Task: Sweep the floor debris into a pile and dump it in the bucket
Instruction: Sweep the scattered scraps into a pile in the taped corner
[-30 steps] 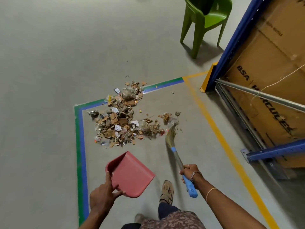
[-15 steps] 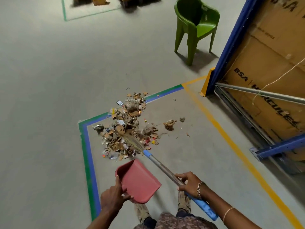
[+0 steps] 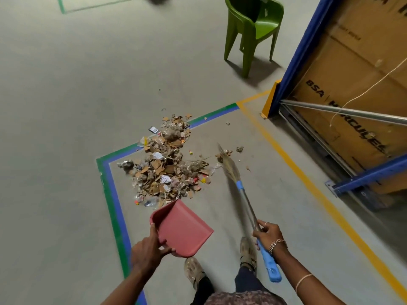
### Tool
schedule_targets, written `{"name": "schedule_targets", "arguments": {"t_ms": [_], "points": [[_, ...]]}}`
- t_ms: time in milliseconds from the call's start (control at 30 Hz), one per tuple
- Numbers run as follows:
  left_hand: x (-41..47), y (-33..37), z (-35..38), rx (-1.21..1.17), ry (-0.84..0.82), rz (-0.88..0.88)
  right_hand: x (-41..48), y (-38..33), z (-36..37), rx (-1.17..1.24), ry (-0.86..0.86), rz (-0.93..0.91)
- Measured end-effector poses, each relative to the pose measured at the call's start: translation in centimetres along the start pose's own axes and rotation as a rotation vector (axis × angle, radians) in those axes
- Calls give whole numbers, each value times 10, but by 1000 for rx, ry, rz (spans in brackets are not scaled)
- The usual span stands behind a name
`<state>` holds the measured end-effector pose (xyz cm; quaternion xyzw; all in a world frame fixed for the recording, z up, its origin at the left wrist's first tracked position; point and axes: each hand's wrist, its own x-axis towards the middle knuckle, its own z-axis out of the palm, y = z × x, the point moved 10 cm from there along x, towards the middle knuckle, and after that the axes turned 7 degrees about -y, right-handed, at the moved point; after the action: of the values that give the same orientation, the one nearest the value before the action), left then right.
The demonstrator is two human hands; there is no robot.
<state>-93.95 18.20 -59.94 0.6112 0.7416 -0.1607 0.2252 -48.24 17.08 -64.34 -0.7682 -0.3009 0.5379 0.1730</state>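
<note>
A pile of debris (image 3: 167, 166), mostly cardboard scraps, paper and dust, lies on the grey floor inside a green-and-blue taped corner. My left hand (image 3: 148, 253) grips the near edge of a red dustpan (image 3: 181, 227), held just in front of the pile with its mouth toward it. My right hand (image 3: 267, 235) holds a broom (image 3: 246, 201) by its metal shaft above the blue grip. The bristles (image 3: 228, 161) rest on the floor to the right of the pile, beside a few stray scraps (image 3: 239, 149). No bucket is in view.
A green plastic chair (image 3: 253, 31) stands at the back. A blue rack frame (image 3: 308, 45) with large cardboard boxes (image 3: 356, 84) fills the right side, behind a yellow floor line (image 3: 308, 181). My feet (image 3: 193, 271) stand just behind the dustpan.
The broom swung from across the pile's near side out to the right of the pile. The dustpan stayed just in front of the pile in my left hand.
</note>
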Motion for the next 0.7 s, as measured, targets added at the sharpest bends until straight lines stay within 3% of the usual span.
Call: {"name": "schedule_targets", "arguments": {"t_ms": [233, 333, 467, 700], "points": [[3, -23, -6, 16, 31, -36, 50, 6, -3, 126, 167, 147], [5, -27, -13, 32, 18, -30, 79, 18, -8, 72, 83, 196], [3, -25, -21, -6, 31, -13, 73, 21, -15, -184, -12, 173], [5, -19, -27, -3, -15, 4, 23, -3, 16, -224, -206, 14]]}}
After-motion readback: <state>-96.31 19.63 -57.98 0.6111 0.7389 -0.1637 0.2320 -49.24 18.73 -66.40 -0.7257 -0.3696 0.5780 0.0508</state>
